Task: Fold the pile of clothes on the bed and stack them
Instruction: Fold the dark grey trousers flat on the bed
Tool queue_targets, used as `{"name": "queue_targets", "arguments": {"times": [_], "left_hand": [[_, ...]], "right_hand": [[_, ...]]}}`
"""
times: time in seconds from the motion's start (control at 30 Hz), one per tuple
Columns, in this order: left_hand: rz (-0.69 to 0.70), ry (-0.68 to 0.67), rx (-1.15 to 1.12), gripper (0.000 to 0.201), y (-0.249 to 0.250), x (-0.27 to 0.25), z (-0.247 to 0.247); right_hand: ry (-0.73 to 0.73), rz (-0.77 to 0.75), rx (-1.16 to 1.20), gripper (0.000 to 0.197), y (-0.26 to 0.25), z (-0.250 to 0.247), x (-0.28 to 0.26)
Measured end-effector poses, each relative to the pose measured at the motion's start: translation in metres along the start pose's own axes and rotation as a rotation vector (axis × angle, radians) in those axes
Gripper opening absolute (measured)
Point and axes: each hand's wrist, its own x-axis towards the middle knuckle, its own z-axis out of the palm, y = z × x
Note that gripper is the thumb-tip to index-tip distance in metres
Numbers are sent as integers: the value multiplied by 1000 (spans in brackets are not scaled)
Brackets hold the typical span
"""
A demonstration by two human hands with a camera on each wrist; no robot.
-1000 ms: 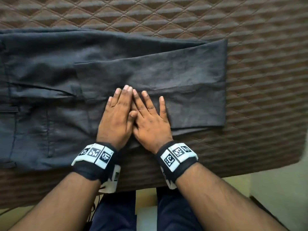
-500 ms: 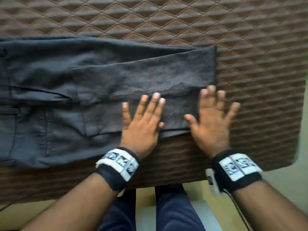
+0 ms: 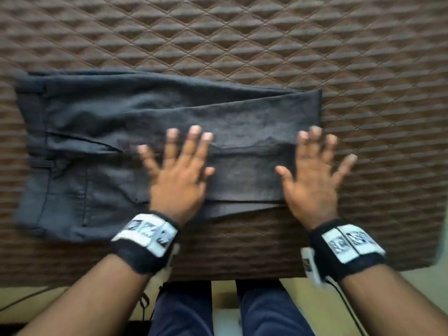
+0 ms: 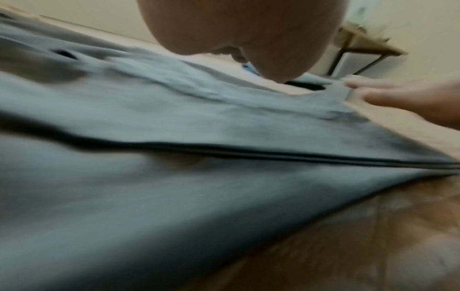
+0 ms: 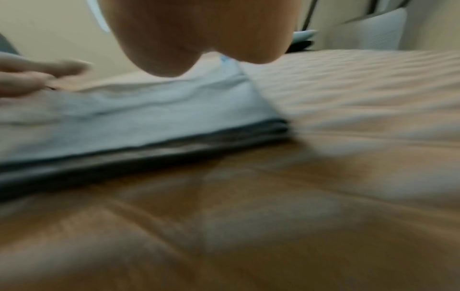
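I am looking down at a pair of dark grey trousers [image 3: 150,151], folded over on themselves and lying flat on the brown diamond-quilted bed cover [image 3: 242,40], close to its near edge. My left hand [image 3: 178,177] is lying flat on the middle of the folded legs, fingers straight and spread, gripping nothing. My right hand [image 3: 312,183] is lying flat over the right end of the trousers, fingers fanned out, its little finger side reaching past the cloth onto the bed cover; it too is gripping nothing. The two hands are sitting well apart with bare grey cloth between them. The waistband end with its belt loops is lying at my left. From the left wrist view I am seeing blurred grey fabric under the heel of the palm; the right wrist view is showing the stacked cloth edges beside the cover. Both wrists are wearing black bands with white printed markers [image 3: 148,230].
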Motion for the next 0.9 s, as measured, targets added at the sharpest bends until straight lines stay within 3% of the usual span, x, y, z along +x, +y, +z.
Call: {"name": "queue_targets", "arguments": {"times": [0.07, 0.17, 0.27, 0.37, 0.47, 0.5, 0.63, 0.67, 0.9], "left_hand": [[80, -25, -29, 60, 35, 24, 10], [-54, -141, -67, 61, 52, 55, 24], [-73, -186, -54, 68, 33, 55, 29], [-246, -129, -17, 80, -18, 36, 26], [-411, -68, 29, 84, -51, 16, 18], [-393, -42, 25, 83, -45, 17, 15], [-30, 18, -15, 72, 22, 26, 25], [-23, -6, -15, 71, 26, 25, 31], [-404, -18, -20, 81, -61, -14, 36]], "right_hand": [[28, -152, 1, 69, -44, 2, 28], [-136, -202, -48, 64, -62, 6, 76], [-179, -133, -58, 78, -2, 6, 95], [-192, 40, -41, 83, 62, -9, 95], [-146, 112, -26, 86, 78, -19, 87], [-115, 116, 2, 87, 69, -19, 84], [-124, -53, 33, 88, 20, -4, 60], [-140, -80, 6, 87, 17, 2, 55], [-241, 168, -43, 92, 100, -1, 35]]}}
